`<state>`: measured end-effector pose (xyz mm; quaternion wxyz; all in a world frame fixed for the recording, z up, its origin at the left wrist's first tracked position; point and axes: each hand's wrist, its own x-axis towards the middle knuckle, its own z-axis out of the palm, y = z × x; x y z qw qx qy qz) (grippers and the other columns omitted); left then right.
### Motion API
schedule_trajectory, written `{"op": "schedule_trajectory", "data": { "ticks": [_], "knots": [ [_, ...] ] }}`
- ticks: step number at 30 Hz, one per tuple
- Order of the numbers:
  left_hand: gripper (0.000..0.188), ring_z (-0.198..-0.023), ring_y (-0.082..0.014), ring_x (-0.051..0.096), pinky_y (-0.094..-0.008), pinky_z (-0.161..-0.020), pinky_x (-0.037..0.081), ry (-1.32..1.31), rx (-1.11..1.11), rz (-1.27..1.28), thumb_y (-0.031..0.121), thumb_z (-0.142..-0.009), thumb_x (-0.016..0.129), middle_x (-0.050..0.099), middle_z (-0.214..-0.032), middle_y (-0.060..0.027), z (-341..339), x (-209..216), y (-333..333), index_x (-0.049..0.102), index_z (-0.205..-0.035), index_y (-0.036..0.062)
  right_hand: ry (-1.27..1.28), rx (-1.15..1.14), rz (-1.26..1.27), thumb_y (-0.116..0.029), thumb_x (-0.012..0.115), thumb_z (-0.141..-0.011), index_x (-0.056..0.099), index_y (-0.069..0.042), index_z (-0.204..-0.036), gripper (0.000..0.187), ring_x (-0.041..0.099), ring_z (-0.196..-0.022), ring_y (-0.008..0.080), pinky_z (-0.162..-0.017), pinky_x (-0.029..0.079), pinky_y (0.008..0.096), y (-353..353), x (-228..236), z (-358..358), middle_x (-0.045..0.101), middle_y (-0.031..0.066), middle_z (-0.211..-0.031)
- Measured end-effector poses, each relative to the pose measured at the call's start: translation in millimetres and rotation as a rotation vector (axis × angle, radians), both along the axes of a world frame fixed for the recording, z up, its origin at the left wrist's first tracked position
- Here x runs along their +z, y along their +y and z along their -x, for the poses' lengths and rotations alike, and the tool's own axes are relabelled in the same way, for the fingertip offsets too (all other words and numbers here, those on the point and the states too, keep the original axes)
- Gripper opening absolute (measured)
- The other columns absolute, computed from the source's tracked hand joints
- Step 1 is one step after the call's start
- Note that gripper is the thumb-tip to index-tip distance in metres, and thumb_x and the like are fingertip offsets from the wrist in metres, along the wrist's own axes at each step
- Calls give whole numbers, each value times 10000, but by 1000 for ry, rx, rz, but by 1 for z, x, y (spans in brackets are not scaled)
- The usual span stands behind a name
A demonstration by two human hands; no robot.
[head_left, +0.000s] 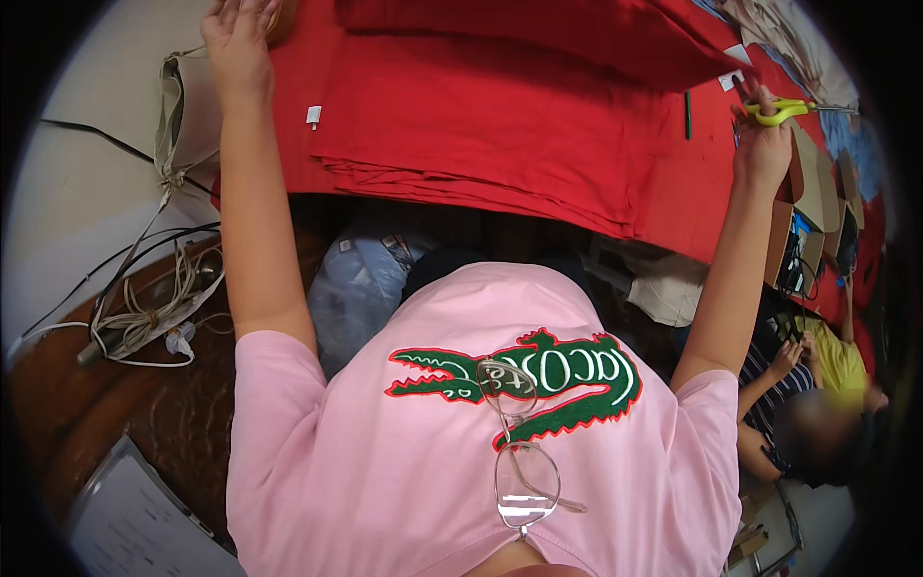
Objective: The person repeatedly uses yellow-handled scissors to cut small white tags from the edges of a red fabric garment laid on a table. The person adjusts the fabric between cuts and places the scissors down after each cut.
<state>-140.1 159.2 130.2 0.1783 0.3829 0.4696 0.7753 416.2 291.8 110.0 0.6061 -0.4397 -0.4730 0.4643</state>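
A large pile of folded red cloth (481,125) lies on the red-covered table in front of me, its layers showing along the near edge. My left hand (240,43) reaches to the far left edge of the table; its fingers stretch out and the tips run out of the picture. On the right, my right hand (766,144) grips scissors (784,112) with yellow-green handles, the blades pointing right. An upper fold of red cloth (577,38) slants toward this hand; whether the fingers touch it, I cannot tell.
A green pen (687,115) and a white tag (313,116) lie on the red table cover. Open cardboard boxes (808,192) stand at the right, near another person (769,394). Cables and a power strip (144,317) lie at left, below a hanging beige bag (187,111).
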Motion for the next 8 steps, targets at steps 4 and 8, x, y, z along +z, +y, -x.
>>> {"op": "schedule_trajectory", "data": {
  "ticks": [4, 8],
  "knots": [
    [508, -1319, -261, 538, -438, -1078, 444, 383, -70, 300, 236, -1011, 683, 498, -1430, -142, -10, -41, -24, 443, -1424, 63, -344, -83, -7, -168, 700, -1015, 657, 9, -1150, 227, 719, -1094, 217, -820, 573, 318, -29, -4, 11, 737, 145, -1196],
    [224, -1111, -175, 698, -302, -910, 562, 188, -137, 528, 47, -1010, 672, 732, -1161, -102, -21, -138, -77, 684, -1230, 11, -493, 97, 187, -123, 693, -1014, 677, 24, -1198, 236, 731, -1046, 213, -933, 579, 331, -77, -100, -41, 752, 131, -1146]
  ]
}}
